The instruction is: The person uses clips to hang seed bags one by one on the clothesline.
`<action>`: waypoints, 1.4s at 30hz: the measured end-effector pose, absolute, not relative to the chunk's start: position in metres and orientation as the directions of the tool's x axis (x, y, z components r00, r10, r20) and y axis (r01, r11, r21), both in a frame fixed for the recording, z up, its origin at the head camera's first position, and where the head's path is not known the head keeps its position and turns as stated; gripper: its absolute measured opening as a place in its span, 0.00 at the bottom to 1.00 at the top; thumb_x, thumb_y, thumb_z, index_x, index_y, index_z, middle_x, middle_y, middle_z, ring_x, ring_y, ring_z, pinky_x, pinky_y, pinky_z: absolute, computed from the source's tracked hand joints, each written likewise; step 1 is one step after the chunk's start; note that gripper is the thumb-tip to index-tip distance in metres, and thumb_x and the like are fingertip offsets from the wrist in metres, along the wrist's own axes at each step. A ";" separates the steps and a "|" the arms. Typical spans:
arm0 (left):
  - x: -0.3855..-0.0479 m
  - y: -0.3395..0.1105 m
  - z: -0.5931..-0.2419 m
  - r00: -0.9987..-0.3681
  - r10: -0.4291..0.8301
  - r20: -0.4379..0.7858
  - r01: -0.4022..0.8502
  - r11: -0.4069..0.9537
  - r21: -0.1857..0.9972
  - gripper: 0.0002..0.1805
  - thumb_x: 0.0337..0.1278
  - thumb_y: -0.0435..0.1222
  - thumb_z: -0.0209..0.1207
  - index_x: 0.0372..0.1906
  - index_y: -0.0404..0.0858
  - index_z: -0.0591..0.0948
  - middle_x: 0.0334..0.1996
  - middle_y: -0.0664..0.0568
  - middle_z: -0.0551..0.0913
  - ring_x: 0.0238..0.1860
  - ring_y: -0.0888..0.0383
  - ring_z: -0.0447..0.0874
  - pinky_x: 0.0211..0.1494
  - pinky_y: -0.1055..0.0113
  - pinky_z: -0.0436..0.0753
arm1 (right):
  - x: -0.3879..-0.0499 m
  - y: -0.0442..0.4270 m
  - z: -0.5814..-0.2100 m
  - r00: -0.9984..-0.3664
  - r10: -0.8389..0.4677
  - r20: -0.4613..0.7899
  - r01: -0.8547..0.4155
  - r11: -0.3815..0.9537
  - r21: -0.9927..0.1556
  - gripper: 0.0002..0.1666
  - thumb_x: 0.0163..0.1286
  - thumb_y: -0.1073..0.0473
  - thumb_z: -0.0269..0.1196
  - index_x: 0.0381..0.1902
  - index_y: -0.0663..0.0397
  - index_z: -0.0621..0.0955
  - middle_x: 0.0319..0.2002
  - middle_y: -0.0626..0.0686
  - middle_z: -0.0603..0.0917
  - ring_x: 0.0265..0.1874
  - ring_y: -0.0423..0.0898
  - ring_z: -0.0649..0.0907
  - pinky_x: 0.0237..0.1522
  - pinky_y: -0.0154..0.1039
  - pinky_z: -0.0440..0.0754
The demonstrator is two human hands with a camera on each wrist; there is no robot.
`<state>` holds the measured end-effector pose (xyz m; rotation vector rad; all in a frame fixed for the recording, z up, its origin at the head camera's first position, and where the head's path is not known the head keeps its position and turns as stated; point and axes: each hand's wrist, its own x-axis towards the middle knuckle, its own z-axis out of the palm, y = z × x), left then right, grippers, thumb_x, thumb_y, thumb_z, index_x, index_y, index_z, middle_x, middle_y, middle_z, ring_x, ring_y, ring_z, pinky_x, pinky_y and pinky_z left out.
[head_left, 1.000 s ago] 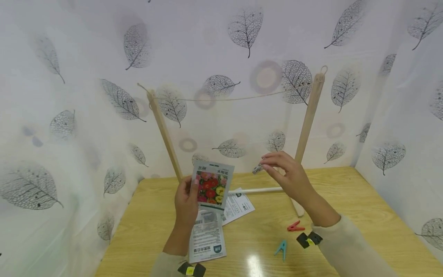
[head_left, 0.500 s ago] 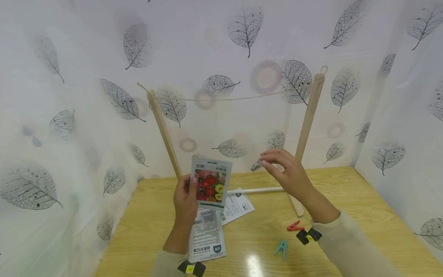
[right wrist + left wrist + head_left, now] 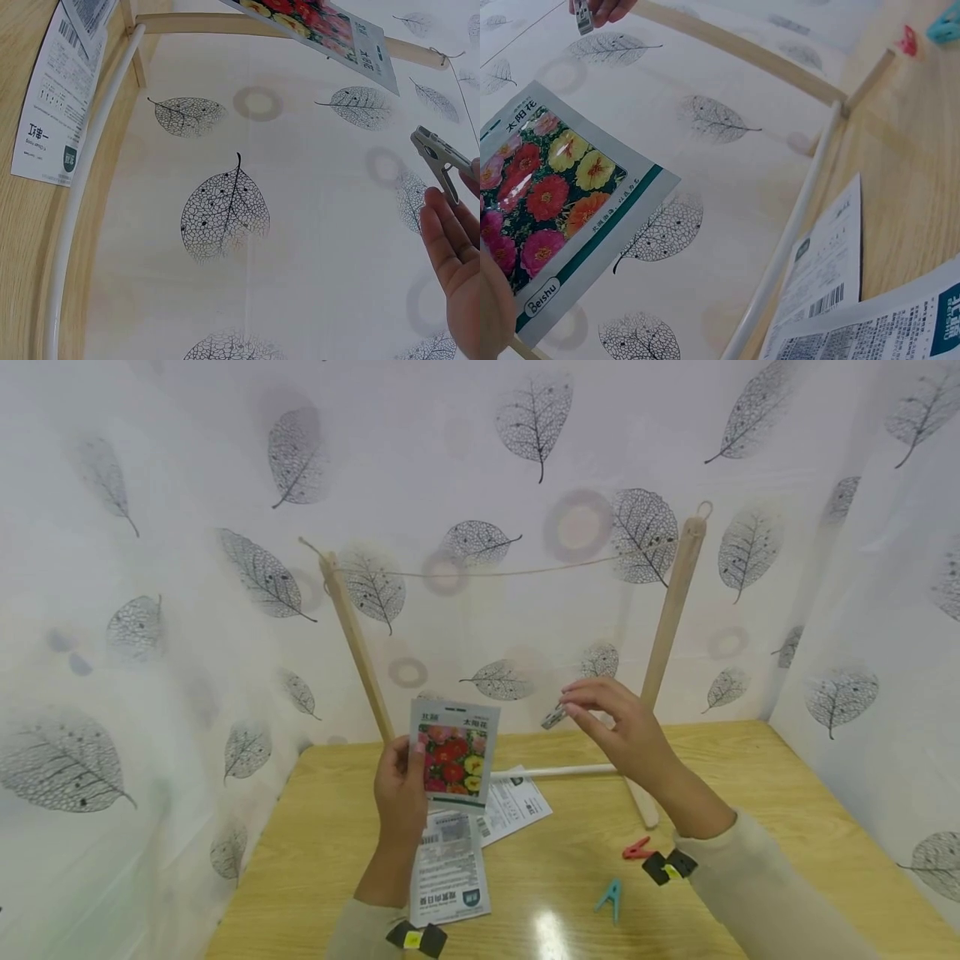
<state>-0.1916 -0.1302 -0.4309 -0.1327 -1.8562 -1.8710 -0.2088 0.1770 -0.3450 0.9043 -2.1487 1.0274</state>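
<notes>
My left hand point(image 3: 401, 793) grips a seed packet point(image 3: 453, 756) by its left edge, thumb over the front, which pictures red, pink and yellow flowers. The packet is upright above the table. In my right hand point(image 3: 626, 727) a grey clothespin point(image 3: 553, 717) is pinched between thumb and fingers, to the right of the packet and apart from it. The right wrist view shows the clothespin point(image 3: 439, 154) with its handles between the fingertips. A string point(image 3: 510, 574) hangs between two wooden posts, higher than both hands.
Two more seed packets lie on the wooden table point(image 3: 322, 843): one nearer packet point(image 3: 450, 881) and one farther packet point(image 3: 517, 810). A red clothespin point(image 3: 637, 848) and a teal clothespin point(image 3: 611, 900) lie at the right. A white rod point(image 3: 555, 772) joins the left post point(image 3: 356, 647) and right post point(image 3: 671, 610) low down.
The left hand has brought the seed packet slightly left and up. The right hand has risen a little with the grey clothespin still pinched.
</notes>
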 end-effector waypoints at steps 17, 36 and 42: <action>-0.195 -0.133 -0.430 -0.843 -0.290 0.454 0.452 0.078 0.889 0.15 0.77 0.42 0.53 0.52 0.33 0.78 0.42 0.49 0.82 0.38 0.61 0.81 0.36 0.72 0.85 | -0.211 0.173 -0.337 -0.579 -0.332 0.745 -0.789 0.460 -0.408 0.18 0.68 0.70 0.65 0.53 0.51 0.84 0.53 0.51 0.85 0.54 0.43 0.81 0.56 0.22 0.75; -0.194 -0.136 -0.423 -0.853 -0.276 0.444 0.445 0.062 0.893 0.17 0.77 0.44 0.52 0.54 0.34 0.77 0.44 0.51 0.81 0.40 0.61 0.81 0.39 0.74 0.84 | -0.208 0.167 -0.324 -0.558 -0.342 0.756 -0.804 0.447 -0.392 0.16 0.67 0.71 0.65 0.51 0.54 0.84 0.52 0.52 0.85 0.54 0.44 0.82 0.56 0.22 0.77; -0.194 -0.136 -0.421 -0.853 -0.272 0.445 0.446 0.063 0.893 0.17 0.77 0.44 0.52 0.55 0.35 0.76 0.44 0.52 0.81 0.41 0.61 0.81 0.39 0.73 0.84 | -0.208 0.166 -0.322 -0.545 -0.337 0.768 -0.810 0.447 -0.379 0.17 0.66 0.71 0.66 0.51 0.54 0.84 0.52 0.52 0.86 0.53 0.44 0.82 0.55 0.21 0.76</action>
